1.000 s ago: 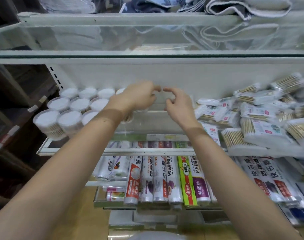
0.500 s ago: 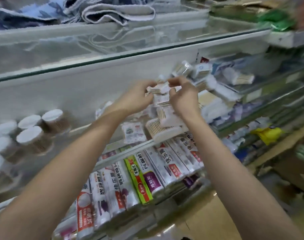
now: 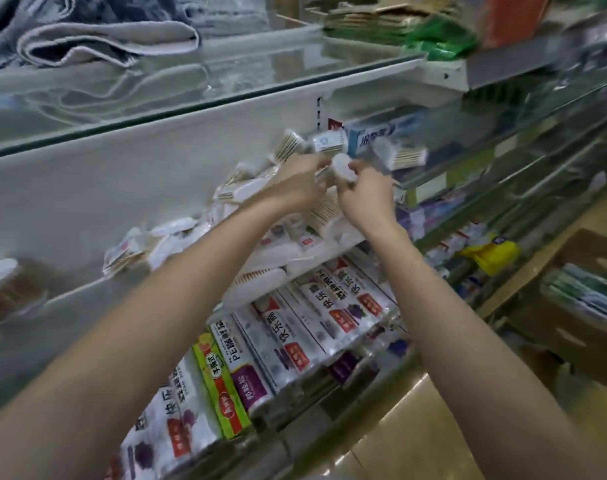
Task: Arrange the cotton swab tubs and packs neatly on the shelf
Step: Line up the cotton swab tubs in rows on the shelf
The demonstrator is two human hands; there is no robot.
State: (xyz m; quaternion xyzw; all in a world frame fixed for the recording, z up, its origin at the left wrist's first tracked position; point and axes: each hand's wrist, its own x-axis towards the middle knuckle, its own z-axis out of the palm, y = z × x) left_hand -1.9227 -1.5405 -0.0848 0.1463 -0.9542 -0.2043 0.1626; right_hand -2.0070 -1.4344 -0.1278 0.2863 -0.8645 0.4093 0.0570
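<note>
Both hands are up at the far end of the shelf (image 3: 87,289), over a loose heap of swab packs (image 3: 246,188). Between them is a small round tub (image 3: 341,167), white lid facing the camera. The left hand (image 3: 300,183) grips its body from the left and the right hand (image 3: 366,188) pinches the lid side with curled fingers, so both hands are closed on the one tub, held just above the heap. Motion blur hides exactly how the fingertips sit.

The other tubs (image 3: 0,275) stand well apart at the left end of the same shelf, seen only at the frame edge. The packs lie tilted and overlapping, some leaning on the back panel (image 3: 139,188), several reaching the front lip above the cling-film rolls (image 3: 284,334) one level down.

The main risk, as I judge it, is the heap itself: drawing the tub out or brushing the pile with a wrist could send front packs sliding off the lip onto the rolls or the floor. A pinch on the lid alone might also pop it and spill swabs, so the body grip should carry the weight. Toothpaste boxes (image 3: 381,135) just behind could be knocked too.
</note>
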